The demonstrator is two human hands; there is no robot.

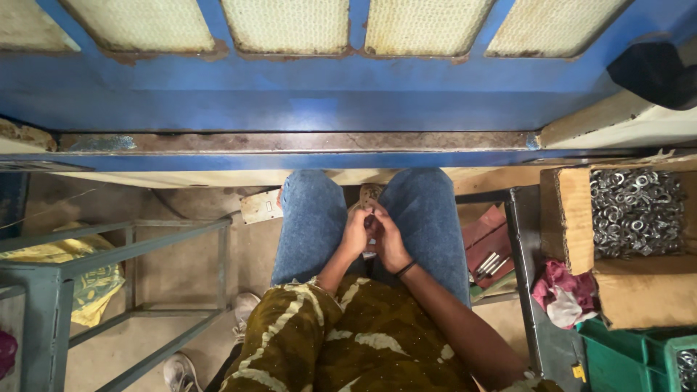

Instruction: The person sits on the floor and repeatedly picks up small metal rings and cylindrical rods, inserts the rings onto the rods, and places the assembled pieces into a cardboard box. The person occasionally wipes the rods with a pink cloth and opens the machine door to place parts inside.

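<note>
I look straight down at my lap in blue jeans point(312, 218). My left hand point(356, 234) and my right hand point(389, 239) meet between my knees, fingers curled together around something small that I cannot make out. A dark band circles my right wrist. Olive patterned sleeves cover my forearms.
A blue metal door frame point(290, 109) with mesh panels spans the top. A cardboard box point(573, 218) of several shiny metal rings sits at right, above green crates point(617, 359) and a pink rag point(555, 283). A grey metal stand point(131, 250) is at left, beside yellow cloth point(87, 283).
</note>
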